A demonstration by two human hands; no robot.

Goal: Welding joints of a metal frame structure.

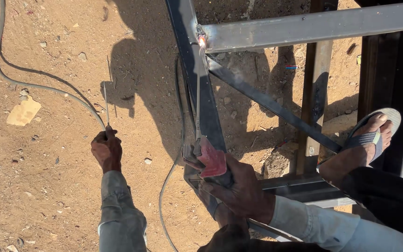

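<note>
Gripping the red-handled electrode holder (211,161) in our right hand (243,191) — left hand (107,149) pinching spare thin rods (106,105) — we risk burns: the glowing joint (202,41) on the grey steel frame (304,25) sits near our sandalled foot (371,135).

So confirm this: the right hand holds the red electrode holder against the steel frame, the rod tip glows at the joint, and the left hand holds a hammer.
Not a hammer. The head view shows the left hand gripping a thin spare rod, pointing away over the dirt. The rest stands: the right hand holds the red holder, and the tip glows at the frame joint.
</note>
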